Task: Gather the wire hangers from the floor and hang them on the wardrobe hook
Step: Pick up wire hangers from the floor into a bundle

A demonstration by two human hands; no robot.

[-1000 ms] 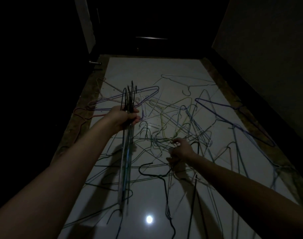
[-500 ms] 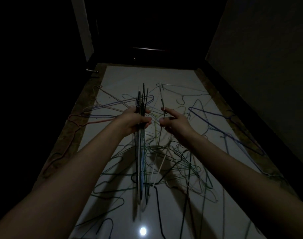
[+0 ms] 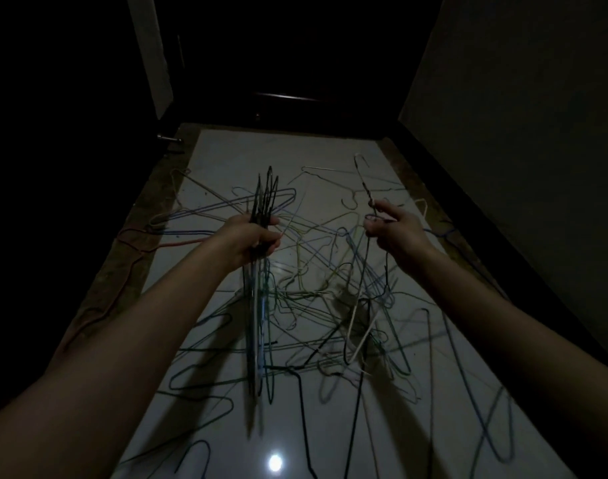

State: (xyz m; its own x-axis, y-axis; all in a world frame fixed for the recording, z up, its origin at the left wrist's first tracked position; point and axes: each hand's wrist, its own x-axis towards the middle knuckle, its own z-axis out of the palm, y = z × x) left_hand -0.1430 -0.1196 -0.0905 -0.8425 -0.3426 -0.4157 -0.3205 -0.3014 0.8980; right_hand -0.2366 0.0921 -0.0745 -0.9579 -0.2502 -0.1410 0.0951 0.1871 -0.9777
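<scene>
My left hand (image 3: 252, 236) grips a bundle of wire hangers (image 3: 257, 323) by their necks; the hooks stick up above the fist and the frames hang down edge-on. My right hand (image 3: 392, 229) pinches the neck of a single white wire hanger (image 3: 356, 326), lifted off the floor with its hook (image 3: 361, 160) pointing up. Several more thin hangers in blue, green, yellow, black and red lie tangled on the pale floor (image 3: 295, 146) beneath and beyond both hands. No wardrobe hook shows in this dim view.
The white tiled strip is bordered by dark brownish edging (image 3: 123, 281) on the left and a dark skirting and wall (image 3: 503, 167) on the right. A dark door or cupboard front (image 3: 278, 63) closes the far end. A lamp reflection (image 3: 275, 463) glares near me.
My right hand rose from the floor pile with one white hanger pinched, came close to the left hand's bundle, then swung out to the right. The left hand kept its bundle raised.
</scene>
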